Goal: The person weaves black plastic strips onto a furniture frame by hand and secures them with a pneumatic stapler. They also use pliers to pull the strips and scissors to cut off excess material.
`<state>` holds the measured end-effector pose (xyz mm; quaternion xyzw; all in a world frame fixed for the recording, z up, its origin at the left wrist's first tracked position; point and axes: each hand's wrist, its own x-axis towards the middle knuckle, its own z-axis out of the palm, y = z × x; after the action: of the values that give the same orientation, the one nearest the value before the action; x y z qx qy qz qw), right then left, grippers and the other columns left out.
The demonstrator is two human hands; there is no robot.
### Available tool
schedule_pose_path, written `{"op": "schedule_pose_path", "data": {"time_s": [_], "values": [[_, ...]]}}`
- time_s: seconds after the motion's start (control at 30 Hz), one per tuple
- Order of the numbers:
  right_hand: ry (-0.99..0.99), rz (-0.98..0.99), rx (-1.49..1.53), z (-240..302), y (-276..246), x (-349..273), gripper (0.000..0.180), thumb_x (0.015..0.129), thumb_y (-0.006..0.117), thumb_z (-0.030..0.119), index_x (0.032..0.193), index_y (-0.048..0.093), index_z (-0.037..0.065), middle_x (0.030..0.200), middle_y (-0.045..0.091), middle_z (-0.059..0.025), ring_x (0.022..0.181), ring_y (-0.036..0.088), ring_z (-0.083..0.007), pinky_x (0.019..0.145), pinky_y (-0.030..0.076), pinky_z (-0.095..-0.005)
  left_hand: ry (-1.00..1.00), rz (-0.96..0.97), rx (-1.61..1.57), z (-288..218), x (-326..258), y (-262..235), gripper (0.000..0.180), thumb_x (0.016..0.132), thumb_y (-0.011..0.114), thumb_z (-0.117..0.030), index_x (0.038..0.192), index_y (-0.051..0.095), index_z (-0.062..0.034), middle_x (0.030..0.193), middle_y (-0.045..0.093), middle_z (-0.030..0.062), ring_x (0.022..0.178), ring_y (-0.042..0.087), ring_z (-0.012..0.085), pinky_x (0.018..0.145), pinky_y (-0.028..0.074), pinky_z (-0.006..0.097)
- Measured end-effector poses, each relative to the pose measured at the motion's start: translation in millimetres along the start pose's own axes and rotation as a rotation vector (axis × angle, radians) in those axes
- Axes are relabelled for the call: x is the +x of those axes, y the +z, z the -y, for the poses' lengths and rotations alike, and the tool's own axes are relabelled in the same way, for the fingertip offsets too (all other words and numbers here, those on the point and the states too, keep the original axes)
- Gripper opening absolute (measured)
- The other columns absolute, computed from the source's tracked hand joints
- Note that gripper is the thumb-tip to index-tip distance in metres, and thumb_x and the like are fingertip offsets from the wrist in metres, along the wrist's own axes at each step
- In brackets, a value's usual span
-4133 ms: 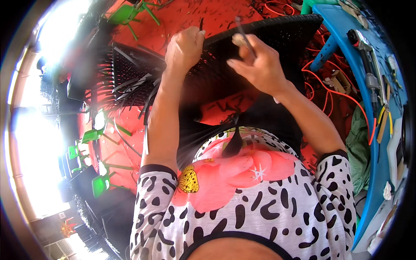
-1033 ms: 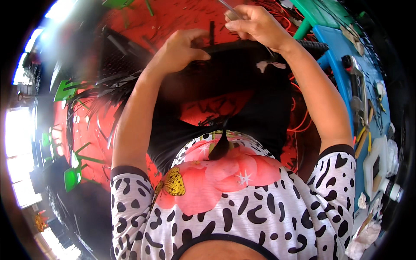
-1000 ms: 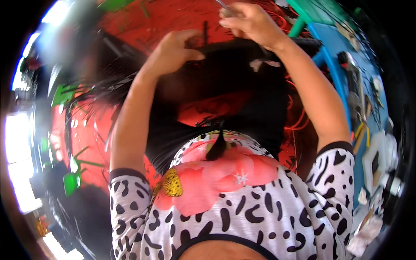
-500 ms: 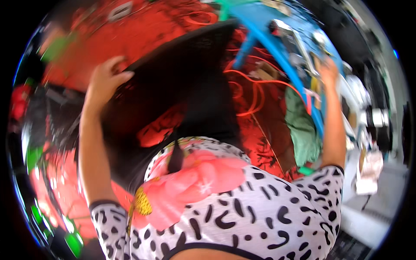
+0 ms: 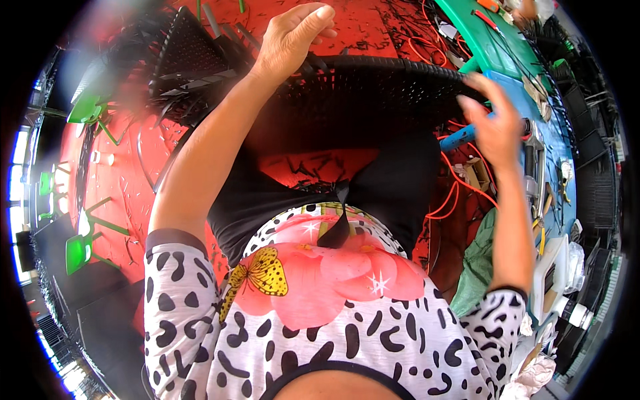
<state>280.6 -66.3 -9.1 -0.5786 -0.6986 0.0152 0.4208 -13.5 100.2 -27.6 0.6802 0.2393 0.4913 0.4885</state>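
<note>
A black woven wicker piece [image 5: 393,83] lies across my lap, its slatted far rim curving from left to right. My left hand [image 5: 293,40] is over the rim's left part, fingers curled with the thumb pressed against them. What they hold, if anything, is hidden. At the piece's right end is my right hand [image 5: 497,127], slightly blurred, with thumb and forefinger apart and nothing visible between them. Loose black strips [image 5: 230,43] stick up left of the left hand, beside a black woven corner [image 5: 187,53].
To the right, a blue table [image 5: 567,170] carries metal tools, and a green tabletop [image 5: 490,40] holds a red-handled tool [image 5: 485,19]. Orange hose [image 5: 460,183] coils on the red floor [image 5: 120,220], where black scraps are scattered. Green stools [image 5: 79,252] stand left; a green sack [image 5: 477,267] hangs right.
My right hand has moved from the tools on the blue table to the wicker piece's right end. My left hand has moved right and away from me. The wicker piece has turned, and my view has shifted.
</note>
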Motion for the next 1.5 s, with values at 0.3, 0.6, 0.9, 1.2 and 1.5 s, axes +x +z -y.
{"op": "schedule_pose_path", "data": {"time_s": [0.3,0.6,0.9,1.2,1.5], "values": [[-0.040,0.334,-0.033,61.3,135.5,88.7,0.041,0.077,0.068,0.035,0.108,0.065,0.008,0.092,0.068,-0.0111,0.088,0.064,-0.0303,0.078,0.049,-0.0381,0.423,-0.264,0.360,-35.6,2.5,27.4,0.029,0.085,0.063,-0.025,0.098,0.063,0.0009,0.086,0.063,0.0107,0.075,0.060,0.0195,0.068,0.048,0.032],[-0.069,-0.024,0.497,44.1,133.8,64.3,0.017,0.082,0.067,0.015,0.080,0.060,-0.001,0.068,0.054,-0.0087,0.060,0.053,-0.0176,0.057,0.042,-0.0299,0.653,-0.010,0.853,-30.6,-24.7,34.1,0.028,0.071,0.056,0.009,0.098,0.053,0.0026,0.095,0.056,0.0189,0.084,0.057,0.0388,0.074,0.049,0.040],[0.166,0.031,0.893,78.2,118.6,37.5,0.020,0.092,0.058,0.016,0.081,0.063,0.001,0.073,0.064,-0.0044,0.059,0.052,-0.0103,0.054,0.042,-0.0232,0.060,0.497,1.059,-39.8,-17.7,16.4,0.010,0.078,0.063,-0.014,0.085,0.058,-0.0073,0.073,0.061,0.0129,0.076,0.061,0.0343,0.065,0.047,0.044],[0.162,0.017,0.842,87.6,89.8,10.4,0.030,0.094,0.055,0.014,0.067,0.049,0.003,0.063,0.060,-0.0037,0.056,0.047,-0.0062,0.053,0.039,-0.0213,0.173,0.290,0.960,-29.4,-41.1,38.0,0.014,0.077,0.064,-0.018,0.083,0.061,-0.0051,0.073,0.062,0.0148,0.074,0.061,0.0357,0.064,0.048,0.044],[0.081,0.129,0.625,114.6,73.7,21.7,0.033,0.092,0.056,0.016,0.064,0.047,0.003,0.058,0.057,-0.0029,0.051,0.047,-0.0064,0.049,0.037,-0.0231,0.203,0.225,0.964,-34.8,-58.6,35.7,0.016,0.076,0.064,-0.016,0.084,0.060,-0.0031,0.073,0.062,0.0151,0.073,0.060,0.0364,0.063,0.048,0.044]]}}
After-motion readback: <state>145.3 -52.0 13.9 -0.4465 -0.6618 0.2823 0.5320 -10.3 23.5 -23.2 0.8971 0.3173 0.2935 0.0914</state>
